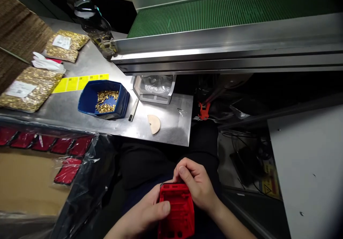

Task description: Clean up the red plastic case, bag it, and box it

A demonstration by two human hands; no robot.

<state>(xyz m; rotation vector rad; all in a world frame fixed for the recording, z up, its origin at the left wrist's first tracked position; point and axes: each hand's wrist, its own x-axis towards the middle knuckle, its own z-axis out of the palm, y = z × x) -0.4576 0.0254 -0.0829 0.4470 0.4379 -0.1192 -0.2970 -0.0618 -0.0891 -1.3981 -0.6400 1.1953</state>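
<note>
Below the steel bench [166, 124], a red housing [177, 210] is being gripped by left hand [150, 210] and right hand [197, 185], no brass inserts [106, 101] seen fitted yet.

Both hands are holding a red plastic housing [177, 210] low over the lap, its ribbed open side facing up. The left hand [146, 214] is gripping its left edge with the thumb lying across the rim, while the right hand [197, 185] is curling over the top right corner, fingers [184, 171] bent down onto it. Beyond the knees, a steel counter [166, 124] is carrying a blue bin [88, 101] of small brass parts [106, 101], a yellow strip [80, 83], bags of brass parts [26, 89], and a tan half-disc [154, 123]. A green conveyor belt [227, 12] is running behind it. More red housings [43, 143] are lying bagged at left.
</note>
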